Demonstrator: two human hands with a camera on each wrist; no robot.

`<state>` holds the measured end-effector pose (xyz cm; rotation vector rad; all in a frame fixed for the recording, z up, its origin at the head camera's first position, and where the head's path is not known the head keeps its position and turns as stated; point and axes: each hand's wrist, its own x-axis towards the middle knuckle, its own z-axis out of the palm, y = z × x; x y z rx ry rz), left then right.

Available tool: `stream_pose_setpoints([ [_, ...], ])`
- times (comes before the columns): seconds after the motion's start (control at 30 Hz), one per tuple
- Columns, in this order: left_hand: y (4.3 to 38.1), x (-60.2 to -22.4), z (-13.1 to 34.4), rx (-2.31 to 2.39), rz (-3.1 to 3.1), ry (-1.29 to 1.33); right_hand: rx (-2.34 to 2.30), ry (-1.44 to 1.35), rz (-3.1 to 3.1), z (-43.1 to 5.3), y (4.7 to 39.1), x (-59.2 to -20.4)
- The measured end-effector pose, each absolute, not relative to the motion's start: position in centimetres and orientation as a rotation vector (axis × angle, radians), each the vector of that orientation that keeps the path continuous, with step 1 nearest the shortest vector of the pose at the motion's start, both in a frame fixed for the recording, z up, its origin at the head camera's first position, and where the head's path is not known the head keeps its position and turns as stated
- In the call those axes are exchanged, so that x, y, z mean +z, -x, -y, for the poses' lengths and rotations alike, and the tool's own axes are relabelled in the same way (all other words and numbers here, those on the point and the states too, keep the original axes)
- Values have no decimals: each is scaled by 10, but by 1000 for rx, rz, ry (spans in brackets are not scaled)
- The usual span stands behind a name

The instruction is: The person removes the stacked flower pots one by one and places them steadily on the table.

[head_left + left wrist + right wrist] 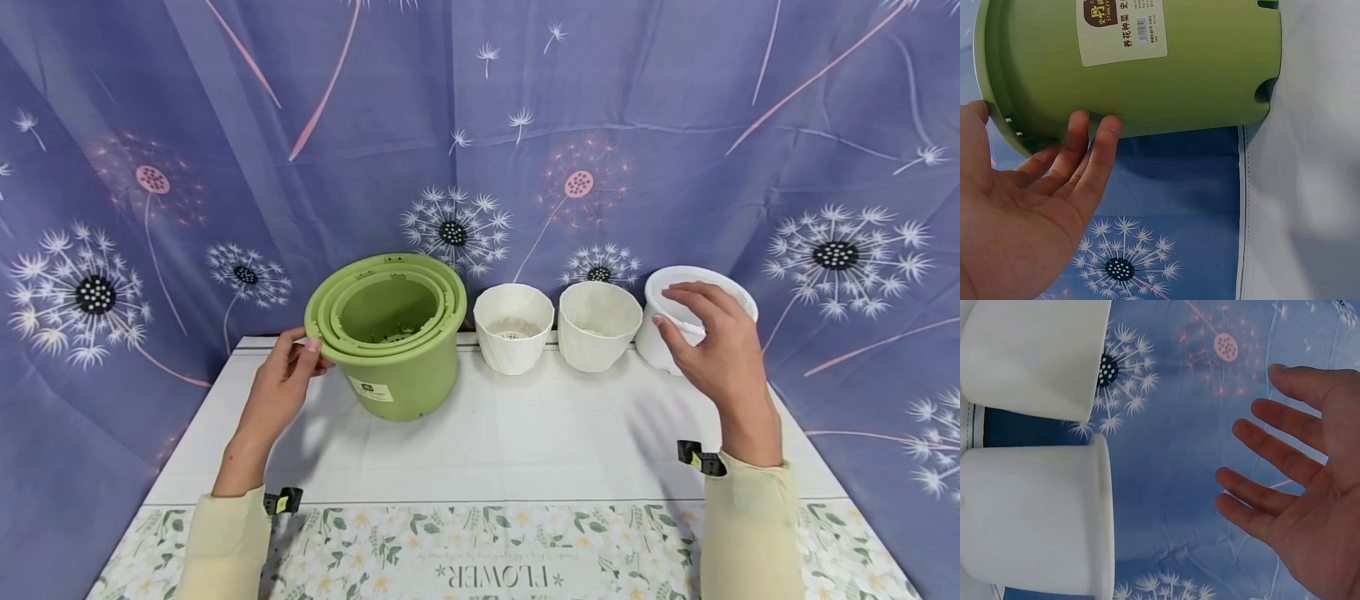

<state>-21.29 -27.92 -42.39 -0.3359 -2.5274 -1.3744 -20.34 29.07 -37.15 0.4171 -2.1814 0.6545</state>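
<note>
What left wrist hides, head shows: nested pots (387,310).

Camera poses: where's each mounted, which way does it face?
Head: worn on head, facing forward-down over the table; left hand, right hand, both sleeves show.
Left wrist: worn there, facing the side of the green flowerpot; left hand shows.
Right wrist: worn there, facing a rimmed white pot and dandelion-print cloth; right hand shows.
Shared: head and left wrist both show the flowerpot's label.
</note>
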Motion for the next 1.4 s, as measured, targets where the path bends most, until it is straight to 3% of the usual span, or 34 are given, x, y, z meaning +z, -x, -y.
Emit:
stream_pose_setpoints([
  [1.4, 214, -425, 281, -1384, 2517, 366, 774, -765, 2159, -199, 218, -366],
])
